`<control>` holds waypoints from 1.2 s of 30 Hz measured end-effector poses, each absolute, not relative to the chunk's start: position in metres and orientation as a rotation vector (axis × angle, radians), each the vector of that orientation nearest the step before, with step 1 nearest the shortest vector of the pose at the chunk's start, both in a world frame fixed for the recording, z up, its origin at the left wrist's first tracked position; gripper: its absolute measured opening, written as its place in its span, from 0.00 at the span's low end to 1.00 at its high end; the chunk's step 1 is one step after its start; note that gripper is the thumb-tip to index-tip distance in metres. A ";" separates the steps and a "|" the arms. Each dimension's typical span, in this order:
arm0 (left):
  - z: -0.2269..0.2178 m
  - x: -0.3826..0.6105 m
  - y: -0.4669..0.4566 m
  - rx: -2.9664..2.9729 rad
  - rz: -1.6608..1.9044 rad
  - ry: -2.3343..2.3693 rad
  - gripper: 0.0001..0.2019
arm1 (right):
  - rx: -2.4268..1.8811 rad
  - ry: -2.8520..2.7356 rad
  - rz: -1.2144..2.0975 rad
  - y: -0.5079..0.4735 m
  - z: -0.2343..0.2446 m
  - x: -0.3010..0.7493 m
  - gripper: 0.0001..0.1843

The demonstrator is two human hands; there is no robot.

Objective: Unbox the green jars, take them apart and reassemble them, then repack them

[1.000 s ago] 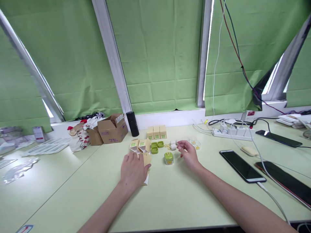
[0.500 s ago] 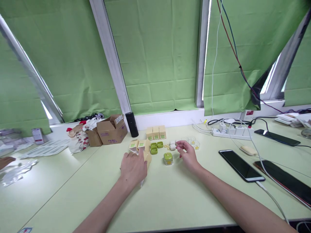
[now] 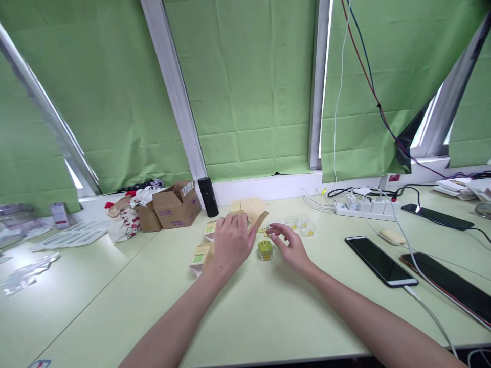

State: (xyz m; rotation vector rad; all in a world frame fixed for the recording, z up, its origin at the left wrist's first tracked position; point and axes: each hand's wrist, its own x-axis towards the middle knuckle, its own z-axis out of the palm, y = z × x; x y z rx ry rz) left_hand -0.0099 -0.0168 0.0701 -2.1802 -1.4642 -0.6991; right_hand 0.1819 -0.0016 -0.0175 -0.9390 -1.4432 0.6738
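Note:
My left hand [image 3: 232, 243] is closed round a small cream cardboard box [image 3: 255, 208], with a flap sticking out to the right; the fingers cover part of it. My right hand [image 3: 293, 248] hovers beside it, fingers curved, thumb and fingertips apart and nothing visible between them. Between the hands stands a small clear container with a green lid [image 3: 265, 249]. Two cream boxes with green labels, a nearer one [image 3: 201, 258] and a farther one [image 3: 209, 230], are left of my left hand. Small yellow pieces [image 3: 262, 230] lie behind the container.
Clear round cups [image 3: 303, 225] sit beyond my right hand. At the right lie a phone [image 3: 379, 260] with a cable, a power strip [image 3: 366, 209] and more cables. A brown carton [image 3: 177, 204] and a black cylinder [image 3: 208, 197] stand at the back left.
My left hand has moved right and away from me with the box, now hiding the green trays. My right hand has shifted slightly left. Another person's hand has left the far left edge.

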 end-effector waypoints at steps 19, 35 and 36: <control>0.018 -0.007 0.000 -2.361 -1.372 -1.128 0.25 | -0.917 -1.417 0.594 0.005 -0.023 0.184 0.21; 0.002 -0.019 0.014 -2.264 -1.451 -0.799 0.26 | -0.895 -1.706 0.102 -0.001 -0.024 0.193 0.36; 0.001 -0.020 0.015 -2.235 -1.455 -0.782 0.25 | -0.925 -1.690 0.110 0.000 -0.026 0.193 0.33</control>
